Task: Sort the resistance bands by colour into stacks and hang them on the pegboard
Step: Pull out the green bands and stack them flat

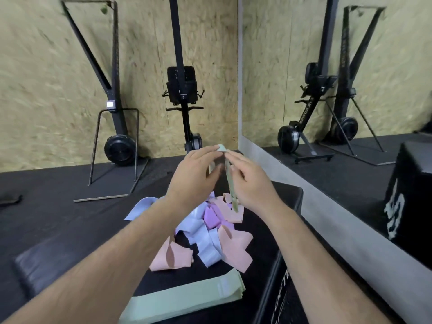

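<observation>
Above a black padded box (284,202), left hand (194,175) and right hand (253,183) each pinch a pale green fabric band (231,190) near its top, likely flattening it for the flat green band stack (187,298).

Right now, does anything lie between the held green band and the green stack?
Only the loose pile of pink, lilac and pale blue bands lies between them. The left hand and right hand hold the green band above it, so carrying it over to the green stack looks unobstructed.
</observation>
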